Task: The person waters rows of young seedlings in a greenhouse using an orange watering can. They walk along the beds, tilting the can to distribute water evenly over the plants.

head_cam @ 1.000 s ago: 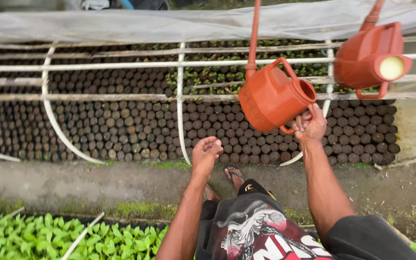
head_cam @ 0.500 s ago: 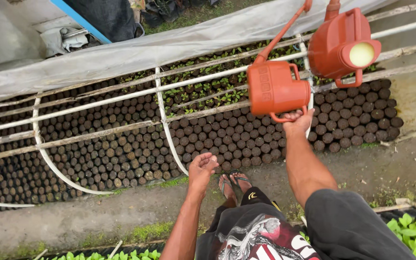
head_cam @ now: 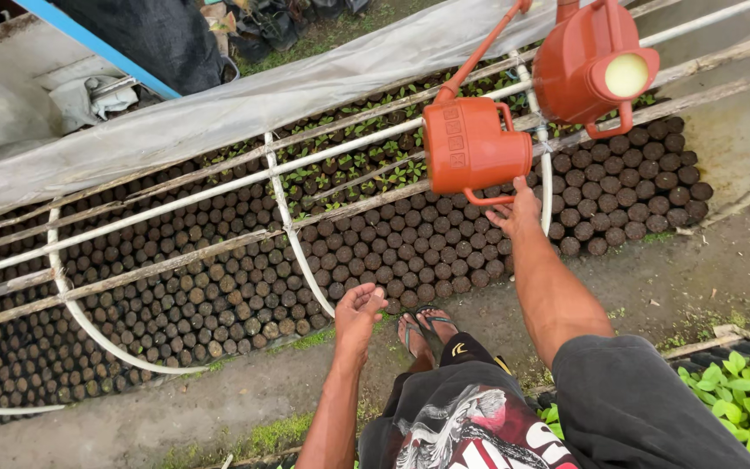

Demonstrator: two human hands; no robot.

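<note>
Nursery bed of soil pots [head_cam: 410,252], right hand [head_cam: 514,211] seemingly hooking watering can [head_cam: 472,146] handle, left hand [head_cam: 359,311] loosely open, empty.

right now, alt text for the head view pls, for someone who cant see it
The right hand grips an orange watering can over a bed of dark soil-filled seedling pots; the left hand hangs empty and open. A second orange can sits on the bed's white hoop frame.

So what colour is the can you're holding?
Orange-red, can held at its handle by the right hand; head view.
</note>
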